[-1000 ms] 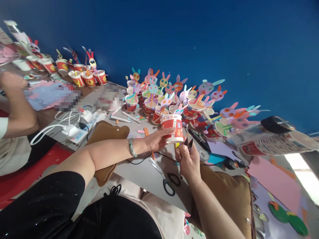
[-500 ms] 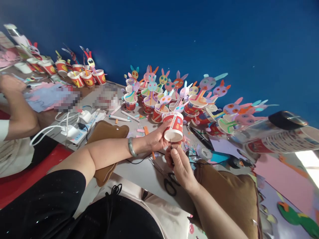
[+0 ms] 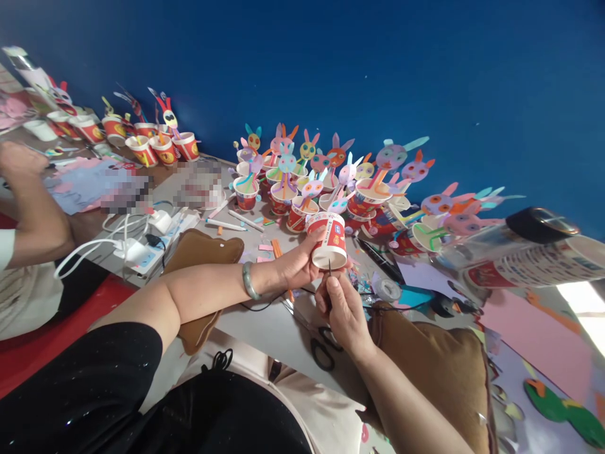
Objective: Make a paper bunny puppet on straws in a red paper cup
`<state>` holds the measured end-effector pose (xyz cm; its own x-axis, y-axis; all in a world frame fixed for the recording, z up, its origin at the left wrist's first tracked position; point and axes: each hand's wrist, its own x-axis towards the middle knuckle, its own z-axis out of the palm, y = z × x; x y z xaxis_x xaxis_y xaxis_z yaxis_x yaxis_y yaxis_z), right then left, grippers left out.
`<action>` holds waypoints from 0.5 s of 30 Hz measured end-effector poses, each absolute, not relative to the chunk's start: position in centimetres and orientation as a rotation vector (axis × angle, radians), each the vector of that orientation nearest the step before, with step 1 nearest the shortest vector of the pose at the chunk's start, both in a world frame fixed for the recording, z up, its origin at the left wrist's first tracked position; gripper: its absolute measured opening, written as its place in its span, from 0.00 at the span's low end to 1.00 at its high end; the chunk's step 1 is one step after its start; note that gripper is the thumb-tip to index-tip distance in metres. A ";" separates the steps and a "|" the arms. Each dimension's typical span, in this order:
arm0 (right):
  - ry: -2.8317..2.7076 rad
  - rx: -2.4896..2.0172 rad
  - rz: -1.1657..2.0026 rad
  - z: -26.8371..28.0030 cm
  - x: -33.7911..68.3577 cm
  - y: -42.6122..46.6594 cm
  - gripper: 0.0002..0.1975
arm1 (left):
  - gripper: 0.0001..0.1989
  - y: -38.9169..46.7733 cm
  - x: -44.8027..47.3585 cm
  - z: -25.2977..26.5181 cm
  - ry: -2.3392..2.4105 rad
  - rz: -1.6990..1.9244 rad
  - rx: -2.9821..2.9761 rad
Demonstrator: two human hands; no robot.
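My left hand (image 3: 302, 261) is closed around a red and white paper cup (image 3: 331, 233), tilted so its white bottom faces me. Between the fingers and thumb of my right hand (image 3: 344, 309) is a thin dark pointed tool (image 3: 329, 266); its exact kind is not clear. The tool's tip meets the cup's bottom. Just under my hands lies a pair of black-handled scissors (image 3: 323, 354). Close behind the held cup stand several paper cups (image 3: 283, 198) with colourful paper rabbit heads on strips.
Brown cushions (image 3: 432, 372) lie at both sides of me. A power strip (image 3: 151, 249) with white cables is at the left, near another person's arm (image 3: 38, 208). On the right are a clear bottle (image 3: 486, 243), stacked cups (image 3: 543, 265) and pink paper (image 3: 539, 347).
The tool in my right hand has shifted slightly right and up, and its tip now overlaps the middle of the cup's bottom. My left hand keeps its grip on the cup.
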<state>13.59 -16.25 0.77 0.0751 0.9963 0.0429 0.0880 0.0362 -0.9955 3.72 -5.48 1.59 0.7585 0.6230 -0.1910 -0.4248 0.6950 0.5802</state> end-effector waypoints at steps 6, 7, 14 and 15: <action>-1.220 -1.282 1.076 0.8 13.6 -16.0 0.26 | 0.29 -6.1 3.5 2.7 0.443 0.611 0.492; -1.220 -1.281 1.076 0.8 13.6 -16.0 0.26 | 0.29 -6.1 3.5 2.8 0.456 0.619 0.486; -1.202 -1.265 1.072 0.8 13.4 -16.0 0.26 | 0.28 -5.9 3.7 2.3 0.508 0.606 0.479; -1.182 -1.263 1.095 0.8 13.4 -16.0 0.26 | 0.28 -5.8 3.7 2.2 0.499 0.612 0.480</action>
